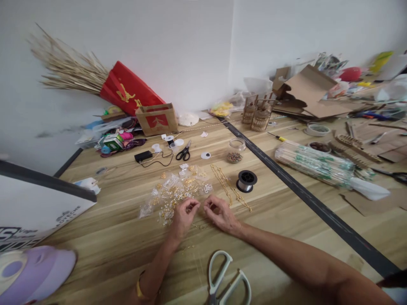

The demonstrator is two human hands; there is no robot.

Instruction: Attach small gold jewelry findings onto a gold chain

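Note:
My left hand (186, 214) and my right hand (221, 212) are close together over the table, each with thumb and fingertips pinched. What they hold is too small to make out. A thin line with small gold pieces (199, 227) lies just below them. Behind my left hand is a heap of clear bags and gold and clear beads (178, 190). Gold chains (227, 184) lie beyond my right hand, beside a black spool of clear line (246, 181). Large scissors with pale handles (220, 275) lie open near the front edge.
Small black scissors (183, 153), a black box with a cable (143, 156) and a dish of beads (234, 157) lie farther back. Wrapped sticks (314, 163) lie at the right, past a dark strip (286, 184). A purple and white object (47, 271) stands front left.

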